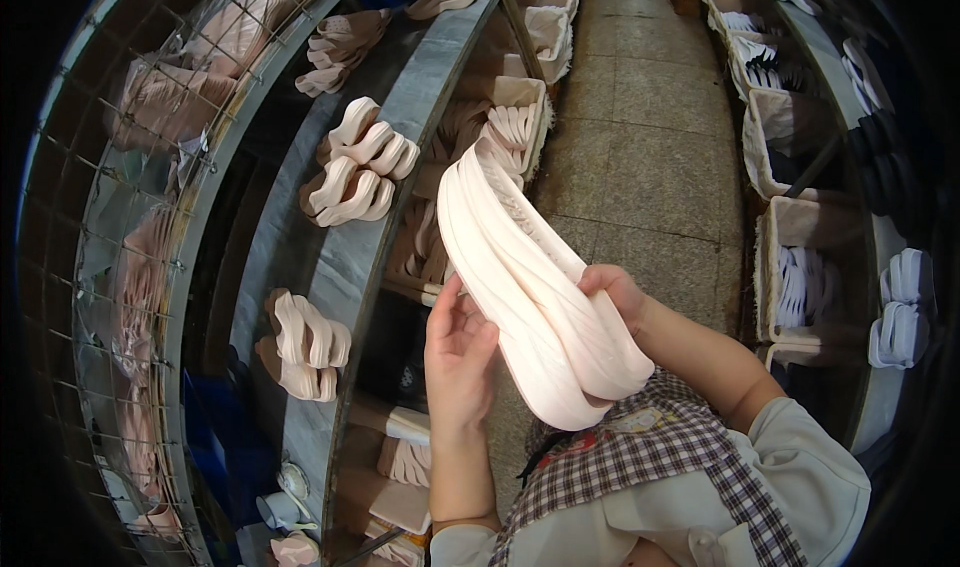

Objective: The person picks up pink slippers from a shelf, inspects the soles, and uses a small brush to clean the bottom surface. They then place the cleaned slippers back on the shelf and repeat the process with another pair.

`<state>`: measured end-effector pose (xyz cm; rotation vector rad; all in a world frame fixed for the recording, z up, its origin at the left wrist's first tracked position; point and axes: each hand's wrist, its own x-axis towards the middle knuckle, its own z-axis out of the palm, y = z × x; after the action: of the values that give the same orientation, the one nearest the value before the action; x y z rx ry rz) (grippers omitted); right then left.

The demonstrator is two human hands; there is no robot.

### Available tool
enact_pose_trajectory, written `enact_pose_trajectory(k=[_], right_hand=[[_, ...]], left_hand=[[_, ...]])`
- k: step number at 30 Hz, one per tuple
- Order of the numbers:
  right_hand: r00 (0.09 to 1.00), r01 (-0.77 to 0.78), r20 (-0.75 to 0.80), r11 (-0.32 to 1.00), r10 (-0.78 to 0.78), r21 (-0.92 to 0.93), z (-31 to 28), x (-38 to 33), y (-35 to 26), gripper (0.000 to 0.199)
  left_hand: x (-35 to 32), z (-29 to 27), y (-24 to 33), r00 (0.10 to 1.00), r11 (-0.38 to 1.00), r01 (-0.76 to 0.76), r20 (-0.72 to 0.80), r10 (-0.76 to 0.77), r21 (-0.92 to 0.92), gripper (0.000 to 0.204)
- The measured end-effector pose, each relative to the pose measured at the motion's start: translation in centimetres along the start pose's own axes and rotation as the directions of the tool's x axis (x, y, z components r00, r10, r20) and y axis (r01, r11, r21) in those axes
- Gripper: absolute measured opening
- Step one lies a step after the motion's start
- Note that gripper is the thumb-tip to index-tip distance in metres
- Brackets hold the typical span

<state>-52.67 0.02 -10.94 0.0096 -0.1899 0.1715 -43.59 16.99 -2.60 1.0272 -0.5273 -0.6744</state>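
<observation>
Pale soles (355, 167) lie on a grey shelf (340, 257) beside boxes (520, 117).

The tiled aisle floor (640, 137) ran bare from near to far through the middle of the scene, the widest free room. On the left, a grey shelf edge (400, 147) carried clusters of pale pink soles (355, 162) with open gaps between them, and a wire mesh rack (130, 197) closed off the far left. Boxes of soles (520, 117) lined the aisle's left side below the shelf. On the right, open cartons (800, 257) with white soles (900, 307) walled the aisle. Near the body, the stack of pink soles (530, 297) held between the left hand (458, 352) and right hand (615, 292) filled the centre.
</observation>
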Motion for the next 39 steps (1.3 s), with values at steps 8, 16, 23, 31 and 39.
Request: enact_pose_trajectory(k=[8, 16, 23, 31, 39], right_hand=[[0.99, -0.044, 0.138, 0.993, 0.028, 0.112, -0.8, 0.2, 0.4, 0.06], [0.997, -0.043, 0.065, 0.999, 0.041, 0.03, -0.9, 0.3, 0.6, 0.06], [0.994, -0.07, 0.087, 0.997, 0.067, 0.033, -1.0, 0.9, 1.1, 0.062], [0.986, -0.08, -0.147, 0.997, 0.078, -0.005, -1.1, 2.6, 2.2, 0.063], [0.954, -0.231, -0.23, 0.959, 0.19, -0.166, -2.3, 6.9, 4.1, 0.071]], left_hand=[[-0.5, -1.3, -0.1, 1.0, 1.0, -0.021, -0.023, 0.021, 0.012, 0.058], [-0.9, -1.5, -0.1, 0.998, 0.999, -0.04, -0.053, 0.039, -0.015, 0.057], [-1.3, -2.0, 0.3, 0.997, 0.999, -0.036, -0.067, 0.037, 0.006, 0.057], [-2.5, -3.5, 0.7, 0.988, 0.999, -0.034, -0.152, 0.031, -0.021, 0.058], [-4.1, -7.2, 1.6, 0.953, 0.995, -0.047, -0.293, 0.072, 0.09, 0.054]])
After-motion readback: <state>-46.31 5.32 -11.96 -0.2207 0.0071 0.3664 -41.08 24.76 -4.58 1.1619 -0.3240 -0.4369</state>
